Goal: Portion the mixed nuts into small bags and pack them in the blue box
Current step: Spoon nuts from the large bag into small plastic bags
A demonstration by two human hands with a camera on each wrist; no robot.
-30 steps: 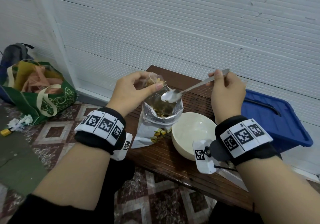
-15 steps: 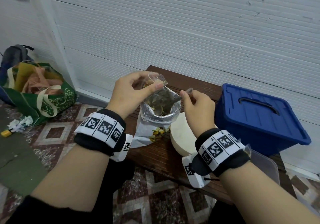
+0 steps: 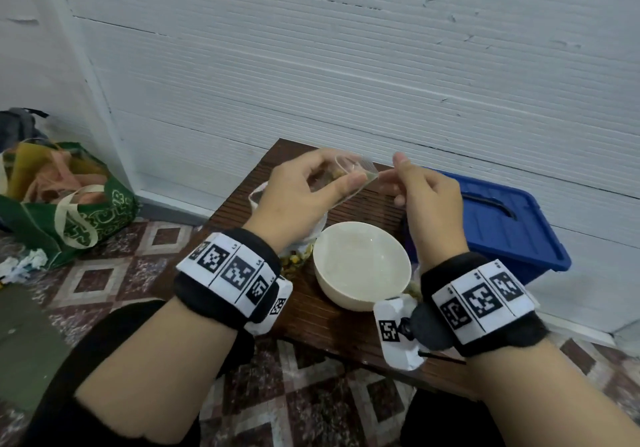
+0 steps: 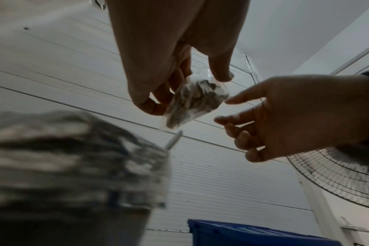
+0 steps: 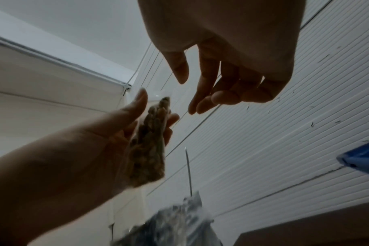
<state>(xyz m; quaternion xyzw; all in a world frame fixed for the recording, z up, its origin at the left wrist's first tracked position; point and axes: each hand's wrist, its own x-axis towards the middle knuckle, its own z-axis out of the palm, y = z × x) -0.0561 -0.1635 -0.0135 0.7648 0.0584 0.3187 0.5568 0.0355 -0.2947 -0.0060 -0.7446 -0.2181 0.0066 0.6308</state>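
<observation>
One small clear bag (image 3: 349,176) with nuts inside, held up in the air above the table, over the big foil pouch. Left hand (image 3: 304,194) pinches it, thumb on one side and fingers on the other. Right hand (image 3: 427,197) is just beside the bag's right edge, fingers loosely spread, holding nothing; whether the fingertips touch the bag I can't tell.

Counts:
- 1 small bag, 1 foil nut pouch (image 5: 175,221) standing open under the left hand, mostly hidden in the head view
- 1 spoon (image 5: 188,168), handle sticking up out of the pouch
- 1 white bowl (image 3: 360,270) just right of the pouch, looks empty
- 1 blue box (image 3: 502,232), lid on, at the right end of the table against the wall
- 2 wrist bands with printed markers, one per arm

Surface: dark brown slatted wooden table (image 3: 311,311), low, pushed near a white ribbed wall (image 3: 346,83). Floor is patterned tile. One green tote bag (image 3: 69,214) full of cloth on the floor left, some crumpled paper near it. One fan (image 4: 337,174) shows in the left wrist view.
</observation>
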